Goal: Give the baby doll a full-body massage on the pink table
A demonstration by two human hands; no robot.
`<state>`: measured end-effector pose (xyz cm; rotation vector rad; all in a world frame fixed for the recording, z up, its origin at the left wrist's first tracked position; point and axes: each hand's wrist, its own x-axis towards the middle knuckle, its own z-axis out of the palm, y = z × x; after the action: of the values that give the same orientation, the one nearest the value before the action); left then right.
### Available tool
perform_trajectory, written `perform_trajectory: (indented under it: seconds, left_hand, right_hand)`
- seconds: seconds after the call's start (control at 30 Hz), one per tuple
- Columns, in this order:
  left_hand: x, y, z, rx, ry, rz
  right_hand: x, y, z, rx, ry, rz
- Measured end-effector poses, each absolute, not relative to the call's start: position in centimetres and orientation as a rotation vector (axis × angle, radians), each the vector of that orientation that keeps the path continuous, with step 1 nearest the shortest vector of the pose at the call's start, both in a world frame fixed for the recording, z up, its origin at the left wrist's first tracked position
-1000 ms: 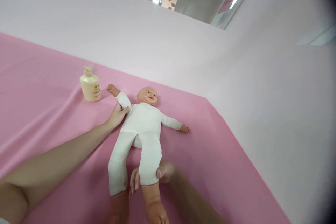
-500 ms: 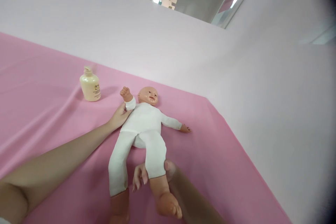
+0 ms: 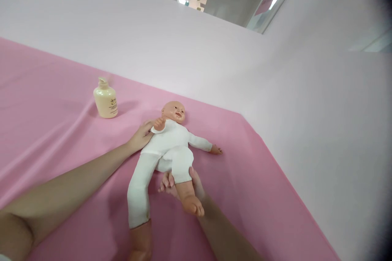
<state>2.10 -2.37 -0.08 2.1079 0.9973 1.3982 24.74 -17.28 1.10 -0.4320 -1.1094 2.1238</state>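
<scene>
Both hands grip one baby doll lying face-up on the pink sheet.
Left hand clasps its folded arm; right hand wraps the bent leg; head points away; one lotion bottle stands nearby.

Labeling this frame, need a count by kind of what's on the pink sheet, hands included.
Baby doll: 1
Cream pump bottle: 1
Hands: 2, left hand at the doll's arm, right hand gripping the bent leg
Total: 4
</scene>
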Motion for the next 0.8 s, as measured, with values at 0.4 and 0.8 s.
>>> perform_trajectory:
  seconds: [0.4,0.8]
  left_hand:
    - [1.88,-2.83,0.23,2.154,0.985,1.309]
    - [2.22,-2.52,-0.04,1.905,1.014,1.406]
  right_hand:
    - [24.44,-17.02,2.09,-0.553,-0.941,2.086]
    - [24.54,-17.55,1.68,-0.464,-1.092,2.181]
